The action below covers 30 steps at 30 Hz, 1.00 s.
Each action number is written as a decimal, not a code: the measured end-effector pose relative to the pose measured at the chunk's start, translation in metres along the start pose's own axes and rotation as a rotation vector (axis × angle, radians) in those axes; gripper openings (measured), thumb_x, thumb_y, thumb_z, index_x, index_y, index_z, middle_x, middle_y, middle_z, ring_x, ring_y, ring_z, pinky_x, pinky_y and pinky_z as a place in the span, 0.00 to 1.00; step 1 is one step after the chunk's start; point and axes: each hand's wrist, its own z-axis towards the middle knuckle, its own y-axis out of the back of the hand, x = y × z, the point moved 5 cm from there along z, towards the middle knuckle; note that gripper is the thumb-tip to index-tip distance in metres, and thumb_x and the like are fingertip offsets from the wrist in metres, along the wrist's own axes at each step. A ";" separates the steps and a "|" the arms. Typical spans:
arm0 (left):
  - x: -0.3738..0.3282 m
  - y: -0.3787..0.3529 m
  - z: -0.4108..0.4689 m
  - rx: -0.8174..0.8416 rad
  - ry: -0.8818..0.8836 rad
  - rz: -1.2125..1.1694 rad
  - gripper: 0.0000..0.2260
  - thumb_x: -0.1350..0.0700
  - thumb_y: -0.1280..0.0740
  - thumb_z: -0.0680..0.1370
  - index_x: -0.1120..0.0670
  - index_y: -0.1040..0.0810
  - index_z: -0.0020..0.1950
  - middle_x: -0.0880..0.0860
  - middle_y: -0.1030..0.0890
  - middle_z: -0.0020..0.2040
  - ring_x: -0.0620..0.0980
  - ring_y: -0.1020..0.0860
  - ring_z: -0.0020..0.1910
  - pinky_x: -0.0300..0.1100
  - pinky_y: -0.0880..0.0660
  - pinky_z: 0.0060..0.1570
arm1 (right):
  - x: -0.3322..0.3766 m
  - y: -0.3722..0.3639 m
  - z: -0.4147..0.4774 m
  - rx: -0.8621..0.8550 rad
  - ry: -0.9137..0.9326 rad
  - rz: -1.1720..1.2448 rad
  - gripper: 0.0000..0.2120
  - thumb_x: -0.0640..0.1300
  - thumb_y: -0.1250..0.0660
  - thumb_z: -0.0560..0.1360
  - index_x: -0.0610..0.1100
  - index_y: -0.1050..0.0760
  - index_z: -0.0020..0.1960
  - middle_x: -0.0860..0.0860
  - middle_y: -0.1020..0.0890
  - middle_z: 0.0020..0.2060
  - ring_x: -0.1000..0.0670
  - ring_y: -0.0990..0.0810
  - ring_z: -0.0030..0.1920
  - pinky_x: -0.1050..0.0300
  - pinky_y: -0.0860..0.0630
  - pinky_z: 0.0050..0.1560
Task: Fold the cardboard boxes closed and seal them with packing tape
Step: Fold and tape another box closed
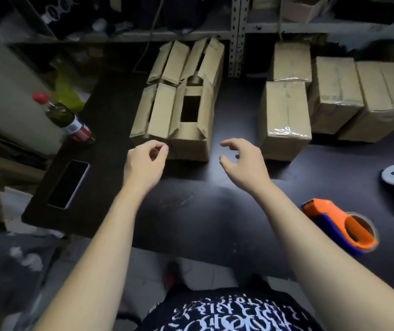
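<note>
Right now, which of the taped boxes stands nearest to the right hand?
The front box of the taped group, beside the right hand, with shiny tape over its near edge. The other three stand behind it or farther right.

gap btw open box (191, 145), taped box (284, 111)

Dim, soft blur, wide-angle edge distortion
</note>
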 end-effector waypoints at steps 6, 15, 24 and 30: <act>0.054 0.065 0.016 -0.054 -0.034 0.025 0.08 0.51 0.32 0.81 0.50 0.15 0.56 0.49 0.16 0.48 0.48 0.19 0.48 0.41 0.26 0.48 | 0.064 -0.050 -0.016 -0.136 -0.086 0.009 0.14 0.42 0.31 0.77 0.46 0.19 0.62 0.52 0.17 0.58 0.55 0.21 0.58 0.56 0.23 0.61; 0.078 0.099 0.057 -0.071 0.009 -0.035 0.08 0.50 0.31 0.80 0.49 0.16 0.56 0.46 0.18 0.45 0.47 0.20 0.46 0.41 0.25 0.46 | 0.111 -0.099 -0.014 -0.082 -0.120 0.059 0.18 0.42 0.31 0.77 0.48 0.21 0.66 0.54 0.18 0.60 0.55 0.22 0.62 0.56 0.23 0.63; 0.099 0.040 0.098 0.195 0.297 -0.302 0.25 0.44 0.32 0.80 0.50 0.29 0.76 0.46 0.23 0.68 0.46 0.25 0.66 0.46 0.28 0.68 | 0.101 -0.159 0.020 0.012 -0.377 0.167 0.32 0.44 0.32 0.78 0.43 0.36 0.80 0.47 0.24 0.72 0.46 0.25 0.71 0.48 0.28 0.72; 0.102 0.028 0.111 0.223 0.324 -0.438 0.15 0.44 0.33 0.81 0.48 0.18 0.65 0.46 0.16 0.57 0.47 0.20 0.59 0.54 0.23 0.66 | 0.103 -0.170 0.036 0.014 -0.460 0.187 0.30 0.45 0.31 0.78 0.46 0.34 0.78 0.47 0.22 0.67 0.48 0.24 0.66 0.51 0.26 0.69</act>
